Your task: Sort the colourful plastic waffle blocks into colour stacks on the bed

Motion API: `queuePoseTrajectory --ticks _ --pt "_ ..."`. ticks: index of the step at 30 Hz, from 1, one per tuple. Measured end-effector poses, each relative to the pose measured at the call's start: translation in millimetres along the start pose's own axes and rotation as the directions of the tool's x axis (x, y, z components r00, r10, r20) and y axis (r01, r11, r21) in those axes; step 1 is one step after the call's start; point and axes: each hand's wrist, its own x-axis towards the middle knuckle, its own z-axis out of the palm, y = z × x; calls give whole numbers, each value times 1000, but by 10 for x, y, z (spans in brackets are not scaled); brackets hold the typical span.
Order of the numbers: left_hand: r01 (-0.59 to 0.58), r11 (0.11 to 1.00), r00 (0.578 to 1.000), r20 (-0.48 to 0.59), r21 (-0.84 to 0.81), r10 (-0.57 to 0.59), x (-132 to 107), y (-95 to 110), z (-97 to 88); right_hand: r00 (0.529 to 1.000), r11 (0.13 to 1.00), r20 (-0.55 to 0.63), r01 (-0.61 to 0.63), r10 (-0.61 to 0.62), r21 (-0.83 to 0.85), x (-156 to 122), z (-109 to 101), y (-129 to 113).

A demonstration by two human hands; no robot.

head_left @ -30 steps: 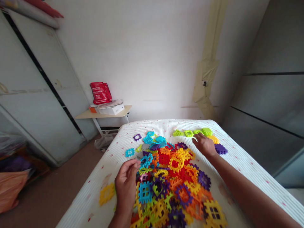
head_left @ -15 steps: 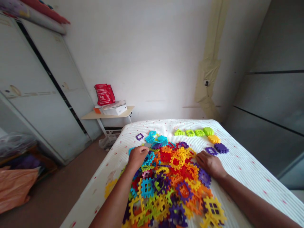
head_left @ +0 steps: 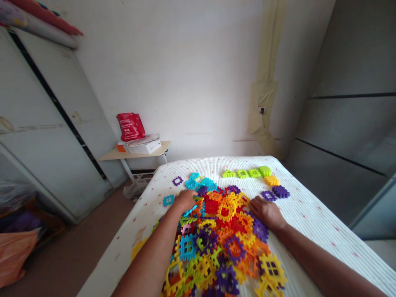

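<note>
A heap of gear-edged plastic building pieces [head_left: 213, 206] in red, orange, yellow, purple, green and blue lies on the bed. My left hand [head_left: 185, 201] is at its upper left edge with the fingers closed; what they grip, if anything, is hidden. Left of that hand lies a blue window piece [head_left: 168, 200]. My right hand [head_left: 266, 211] rests at the heap's right side, fingers bent together against the edge, their tips out of sight. Just below it is a purple piece [head_left: 260, 230]. Several light blue pieces [head_left: 208, 183] lie beyond my left hand.
Green pieces [head_left: 241, 173] form a row at the far side, followed by a yellow piece [head_left: 272, 180] and purple pieces [head_left: 281, 192]. A purple frame [head_left: 177, 181] lies apart at left. Past the bed [head_left: 312, 231], a small table [head_left: 136, 155] holds a red bag [head_left: 130, 126].
My left hand has shifted slightly right over the heap, uncovering the blue window piece beside it. The right hand stays at the heap's right edge. The camera view has turned a little right.
</note>
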Motion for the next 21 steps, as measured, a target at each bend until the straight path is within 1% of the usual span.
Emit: queuePoseTrajectory --ticks 4,10,16,21 --pt "-4 999 1000 19 37 3 -9 32 -24 1000 1000 15 -16 16 0 1 -11 -11" --pt "-51 995 998 28 85 49 -36 88 -50 999 999 20 -37 37 20 1 -16 -20" --pt "-142 985 989 -14 96 144 -67 107 -89 999 999 12 -51 51 15 7 5 -9" --pt "-202 979 976 -74 31 204 -133 111 -213 999 999 19 -43 43 1 14 -9 -16"
